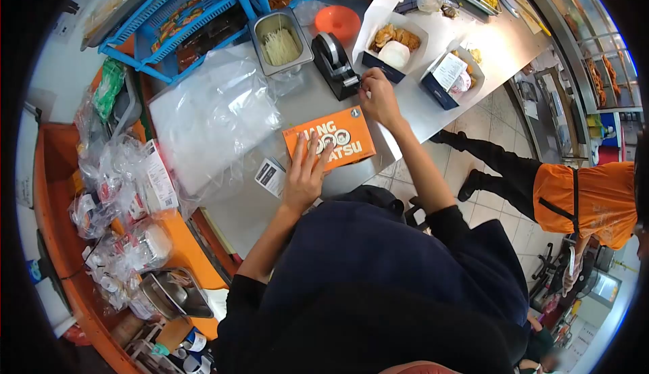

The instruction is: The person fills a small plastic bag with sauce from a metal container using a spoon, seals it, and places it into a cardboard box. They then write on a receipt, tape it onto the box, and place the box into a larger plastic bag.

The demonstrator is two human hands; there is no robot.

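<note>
A closed orange takeaway box (pixel 331 139) with white lettering lies on the steel counter in front of me. My left hand (pixel 305 175) rests on its lid, fingers spread and flat. Just beyond the box stands a black tape dispenser (pixel 332 70) with a roll in it. My right hand (pixel 380 97) is at the dispenser's cutter end, fingers pinched on the tape; the piece between the fingertips is too small to see clearly. A printed paper slip (pixel 270 177) lies left of the box, close to my left wrist.
Plastic bags (pixel 209 117) cover the counter's left side. A metal container (pixel 282 43), a red-orange bowl (pixel 337 24), an open food box (pixel 391 39) and another food box with a receipt (pixel 451 77) stand behind. Blue baskets (pixel 177 26) are at upper left. A co-worker (pixel 585 202) stands right.
</note>
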